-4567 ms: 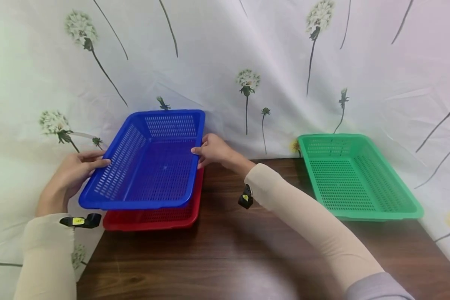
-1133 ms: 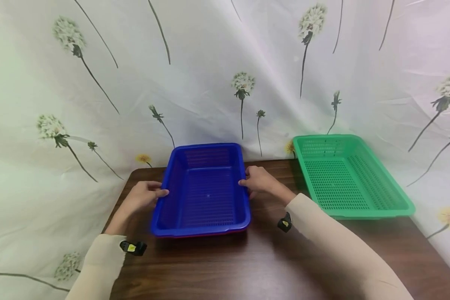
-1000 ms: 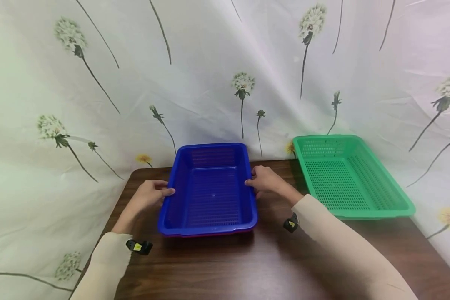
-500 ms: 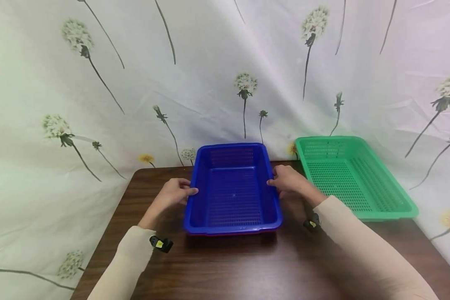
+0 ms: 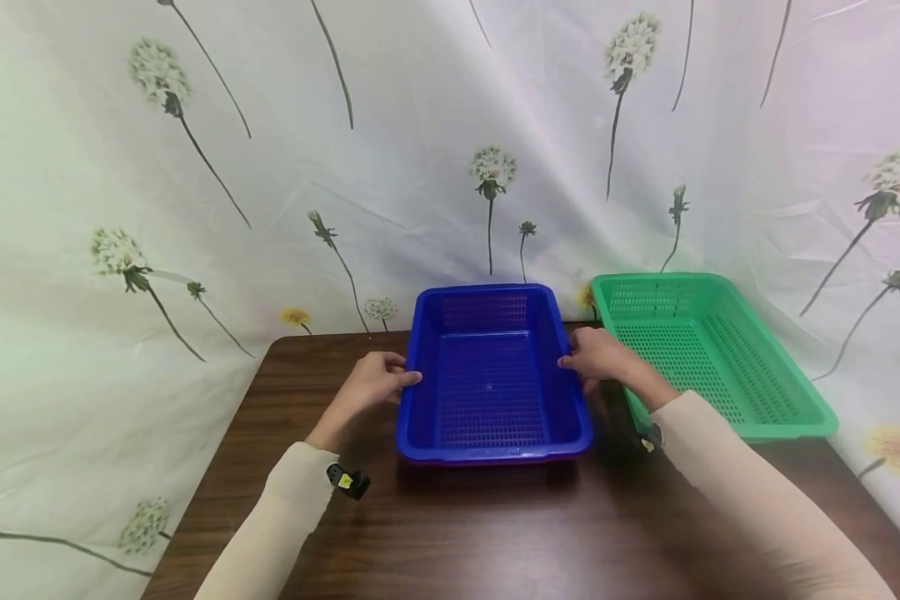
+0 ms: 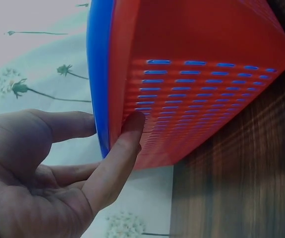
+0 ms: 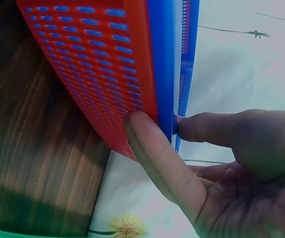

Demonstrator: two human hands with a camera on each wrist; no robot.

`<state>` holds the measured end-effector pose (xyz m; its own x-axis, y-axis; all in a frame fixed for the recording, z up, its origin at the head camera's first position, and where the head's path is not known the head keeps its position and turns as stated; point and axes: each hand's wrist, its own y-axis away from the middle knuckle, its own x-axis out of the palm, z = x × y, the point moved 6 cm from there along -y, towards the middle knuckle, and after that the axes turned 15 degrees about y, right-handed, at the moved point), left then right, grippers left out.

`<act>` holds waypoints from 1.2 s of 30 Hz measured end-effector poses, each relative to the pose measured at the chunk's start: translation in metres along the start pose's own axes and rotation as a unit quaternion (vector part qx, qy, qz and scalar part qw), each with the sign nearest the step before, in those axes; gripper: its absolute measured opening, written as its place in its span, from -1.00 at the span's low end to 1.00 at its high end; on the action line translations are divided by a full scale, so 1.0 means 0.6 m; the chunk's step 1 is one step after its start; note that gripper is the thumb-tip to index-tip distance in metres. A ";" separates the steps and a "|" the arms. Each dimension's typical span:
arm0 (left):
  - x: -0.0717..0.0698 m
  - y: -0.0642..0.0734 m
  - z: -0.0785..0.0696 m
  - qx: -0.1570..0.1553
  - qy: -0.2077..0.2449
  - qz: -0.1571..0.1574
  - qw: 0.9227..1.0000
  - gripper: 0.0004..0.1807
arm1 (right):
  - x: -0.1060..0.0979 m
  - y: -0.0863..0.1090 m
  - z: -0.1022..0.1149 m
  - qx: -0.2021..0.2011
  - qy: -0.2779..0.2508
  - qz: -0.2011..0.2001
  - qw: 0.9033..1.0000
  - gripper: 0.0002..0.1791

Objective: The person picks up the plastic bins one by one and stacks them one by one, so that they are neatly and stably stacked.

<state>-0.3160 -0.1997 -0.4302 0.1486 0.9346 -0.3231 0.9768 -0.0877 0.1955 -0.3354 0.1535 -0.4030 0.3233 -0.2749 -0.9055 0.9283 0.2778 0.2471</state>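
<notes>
A blue plastic basket [image 5: 487,392] sits nested inside a red basket [image 6: 192,29]; in the head view only a thin line of red shows under the blue rim. My left hand [image 5: 375,379] pinches the stacked rims at the left side, thumb on the blue edge and fingers against the red wall beneath. On the opposite side my right hand [image 5: 598,357] grips both rims the same way, its fingers on the red slotted wall in the right wrist view. Both baskets are level, close over or on the table; which of the two, I cannot tell.
A green basket [image 5: 787,367] stands at the right on the dark wooden table [image 5: 480,533], just beyond my right hand and partly behind my right forearm. A white flower-print cloth [image 5: 390,167] hangs along the table's back edge.
Earlier I held the blue basket tilted above the red one at the left. Now they are nested, and both hands have carried the stack rightward, closer to the green basket, which stayed put.
</notes>
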 end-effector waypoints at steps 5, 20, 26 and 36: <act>0.003 -0.001 0.002 -0.008 -0.013 0.006 1.000 -0.44 | 0.003 0.000 -0.007 0.005 -0.010 0.011 1.000 -0.53; 0.057 0.034 -0.161 0.152 -0.071 -0.031 0.985 -0.67 | -0.091 0.040 -0.059 -0.001 -0.021 0.003 1.000 -0.40; 0.126 0.039 -0.210 0.141 0.083 0.043 0.986 -0.81 | -0.130 0.059 -0.098 -0.009 0.005 -0.022 1.000 -0.43; 0.252 0.019 -0.235 0.103 0.167 0.091 0.976 -0.80 | -0.176 0.080 -0.194 0.000 0.015 -0.048 0.999 -0.49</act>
<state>-0.3041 -0.0108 -0.3464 0.2972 0.9545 0.0253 0.9545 -0.2977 0.0196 -0.3460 0.3031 -0.3359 0.2267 -0.2733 -0.9348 0.9549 0.2512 0.1581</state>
